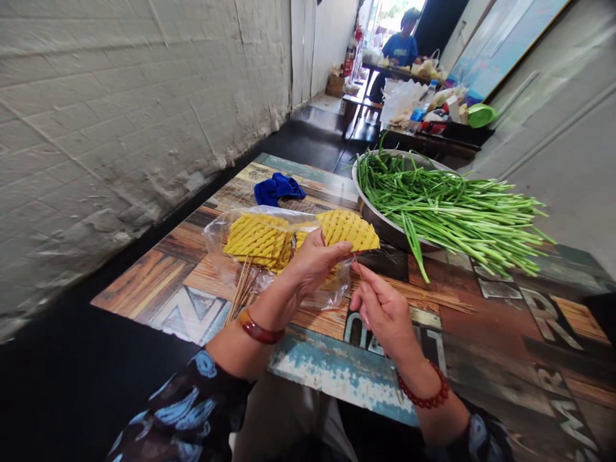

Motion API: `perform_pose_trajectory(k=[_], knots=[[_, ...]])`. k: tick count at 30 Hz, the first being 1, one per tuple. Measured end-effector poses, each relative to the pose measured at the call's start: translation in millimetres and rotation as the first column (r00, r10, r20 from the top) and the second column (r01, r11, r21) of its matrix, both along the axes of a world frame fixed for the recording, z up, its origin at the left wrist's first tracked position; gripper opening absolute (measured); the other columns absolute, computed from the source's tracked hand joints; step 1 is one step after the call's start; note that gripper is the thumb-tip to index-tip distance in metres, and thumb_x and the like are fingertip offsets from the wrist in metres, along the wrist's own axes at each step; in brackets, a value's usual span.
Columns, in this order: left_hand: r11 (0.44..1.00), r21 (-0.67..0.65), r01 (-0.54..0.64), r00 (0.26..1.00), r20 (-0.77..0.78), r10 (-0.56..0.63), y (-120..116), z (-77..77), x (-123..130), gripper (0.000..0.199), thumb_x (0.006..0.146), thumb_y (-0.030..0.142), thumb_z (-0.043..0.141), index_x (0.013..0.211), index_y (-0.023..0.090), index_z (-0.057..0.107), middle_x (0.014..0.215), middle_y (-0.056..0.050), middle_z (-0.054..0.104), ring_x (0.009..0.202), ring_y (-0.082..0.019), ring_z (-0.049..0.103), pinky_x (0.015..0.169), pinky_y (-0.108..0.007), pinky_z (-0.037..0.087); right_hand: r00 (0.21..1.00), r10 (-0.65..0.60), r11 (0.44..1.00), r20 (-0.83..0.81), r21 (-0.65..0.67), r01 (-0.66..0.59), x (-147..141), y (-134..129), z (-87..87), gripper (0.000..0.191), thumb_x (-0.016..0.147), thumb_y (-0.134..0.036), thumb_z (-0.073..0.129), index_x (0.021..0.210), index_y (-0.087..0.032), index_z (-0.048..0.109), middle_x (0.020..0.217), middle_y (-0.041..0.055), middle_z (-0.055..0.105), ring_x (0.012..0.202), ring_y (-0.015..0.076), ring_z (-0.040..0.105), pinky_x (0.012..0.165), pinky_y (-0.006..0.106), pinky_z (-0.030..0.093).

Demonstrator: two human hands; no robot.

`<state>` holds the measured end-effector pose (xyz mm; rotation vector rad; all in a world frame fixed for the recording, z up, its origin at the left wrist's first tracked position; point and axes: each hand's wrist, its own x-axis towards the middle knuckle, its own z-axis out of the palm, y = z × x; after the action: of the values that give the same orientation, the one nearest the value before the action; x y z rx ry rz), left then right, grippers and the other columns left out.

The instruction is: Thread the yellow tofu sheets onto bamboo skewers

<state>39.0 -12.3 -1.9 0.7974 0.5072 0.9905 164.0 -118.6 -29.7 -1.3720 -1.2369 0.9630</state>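
My left hand (315, 262) is closed on the near edge of a yellow slab (349, 231) scored with slanting cuts, which looks like tofu. Pinched in my right hand (384, 308) is a thin bamboo skewer (357, 264). Its upper end meets the slab's lower edge; whether it has entered I cannot tell. More yellow scored slabs (257, 240) lie stacked in a clear plastic bag (216, 224) beyond my left wrist. Several skewers with slabs on them (240, 289) stick out of the bag toward me. Loose bamboo skewers (433, 296) lie on the table right of my hands.
A metal basin (373, 215) piled with green garlic chives (462, 212) stands at the table's right, stems hanging over its rim. A blue cloth (278, 188) lies behind the bag. A wall (135, 115) runs along the left. Farther back, a person in blue (402, 48) is at another table.
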Motion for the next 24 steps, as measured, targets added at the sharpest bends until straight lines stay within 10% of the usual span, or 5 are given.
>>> perform_pose_trajectory(k=[24], knots=[[0.997, 0.056, 0.056, 0.994, -0.093, -0.051, -2.7, -4.5, 3.6, 0.031, 0.066, 0.025, 0.082, 0.094, 0.013, 0.073, 0.096, -0.009, 0.076, 0.089, -0.021, 0.071, 0.087, -0.033, 0.053, 1.000, -0.021, 1.000, -0.008, -0.001, 0.021, -1.2, 2.2, 1.5, 0.040, 0.096, -0.041, 0.049, 0.124, -0.014, 0.061, 0.062, -0.0036, 0.062, 0.036, 0.0065, 0.042, 0.037, 0.020, 0.035]])
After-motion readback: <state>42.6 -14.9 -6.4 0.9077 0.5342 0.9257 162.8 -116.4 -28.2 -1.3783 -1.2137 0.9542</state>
